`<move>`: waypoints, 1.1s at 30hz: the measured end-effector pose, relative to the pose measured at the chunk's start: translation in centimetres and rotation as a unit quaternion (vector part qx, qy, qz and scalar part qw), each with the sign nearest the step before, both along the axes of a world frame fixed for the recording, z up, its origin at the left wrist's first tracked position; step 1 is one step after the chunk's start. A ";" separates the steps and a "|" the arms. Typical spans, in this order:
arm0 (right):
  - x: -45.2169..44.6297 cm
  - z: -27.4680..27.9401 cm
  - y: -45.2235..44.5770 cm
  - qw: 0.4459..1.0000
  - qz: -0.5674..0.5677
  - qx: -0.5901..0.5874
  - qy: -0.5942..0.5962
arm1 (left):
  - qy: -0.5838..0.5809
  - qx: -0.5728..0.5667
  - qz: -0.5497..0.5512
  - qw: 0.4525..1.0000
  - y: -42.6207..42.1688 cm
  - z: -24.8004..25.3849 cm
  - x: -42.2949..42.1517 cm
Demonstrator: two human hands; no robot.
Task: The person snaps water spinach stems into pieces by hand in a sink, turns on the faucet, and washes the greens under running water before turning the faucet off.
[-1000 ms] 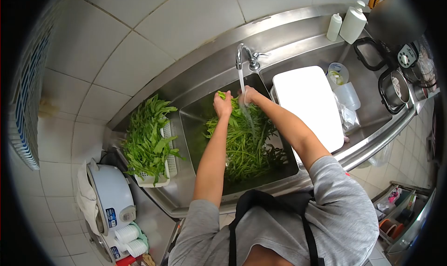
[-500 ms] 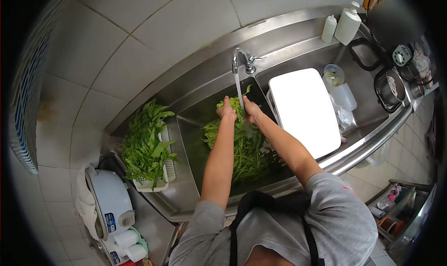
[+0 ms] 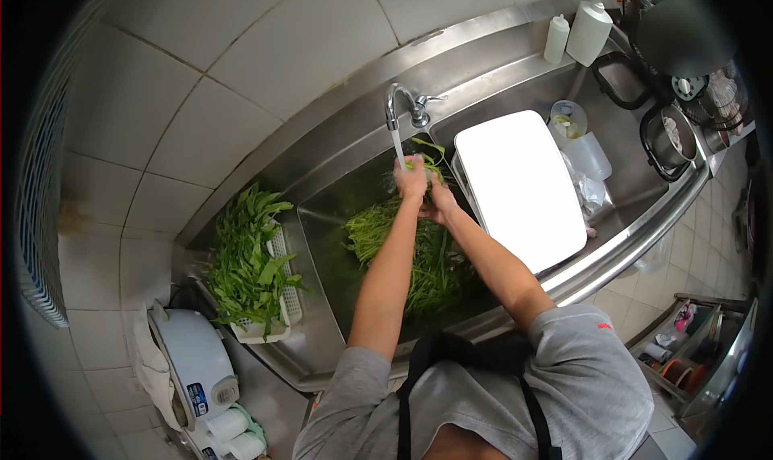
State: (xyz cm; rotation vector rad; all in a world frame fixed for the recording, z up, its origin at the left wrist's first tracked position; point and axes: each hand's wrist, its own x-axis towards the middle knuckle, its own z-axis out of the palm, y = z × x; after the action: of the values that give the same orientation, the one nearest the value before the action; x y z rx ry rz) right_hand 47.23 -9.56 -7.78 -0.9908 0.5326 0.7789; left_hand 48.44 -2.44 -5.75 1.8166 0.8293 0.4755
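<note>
Under the running faucet (image 3: pixel 393 109), my left hand (image 3: pixel 411 180) is closed on a few green stems at the back of the left sink basin. Close beside it on the right, my right hand (image 3: pixel 440 200) is closed around the same bunch (image 3: pixel 431 163), whose leafy ends stick out beyond the fingers. Water falls onto my left hand. Below both hands, a mass of leafy greens (image 3: pixel 423 279) lies in the water of the basin. More greens (image 3: pixel 248 259) are heaped on a white basket (image 3: pixel 291 295) left of the basin.
A white lid or board (image 3: pixel 522 190) covers part of the right basin. Beyond it are plastic containers (image 3: pixel 588 155) and a metal pot (image 3: pixel 672 142). White bottles (image 3: pixel 589 31) stand on the back ledge. A rice cooker (image 3: pixel 193 363) sits at lower left.
My hands have come closer together, with my left hand moving right and under the water stream, the bunch still held. The whole view has shifted slightly.
</note>
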 end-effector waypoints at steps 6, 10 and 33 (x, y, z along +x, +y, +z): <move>-0.5 1.6 0.3 0.988 0.086 -0.050 -0.119 | 0.061 0.067 0.071 0.993 3.9 -3.1 -3.1; -0.3 2.0 0.6 0.935 0.165 -0.128 -0.287 | 0.099 -0.243 0.359 0.896 5.6 -4.2 -3.6; 2.7 -1.8 -0.7 0.970 0.206 -0.079 -0.104 | 0.072 -0.085 0.014 0.994 3.1 0.8 -3.4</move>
State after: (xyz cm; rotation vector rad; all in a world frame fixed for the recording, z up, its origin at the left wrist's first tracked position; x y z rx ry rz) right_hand 49.90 -10.27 -9.56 -1.3384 0.2090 0.9957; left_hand 45.04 0.70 -5.00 1.6974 0.9647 0.2847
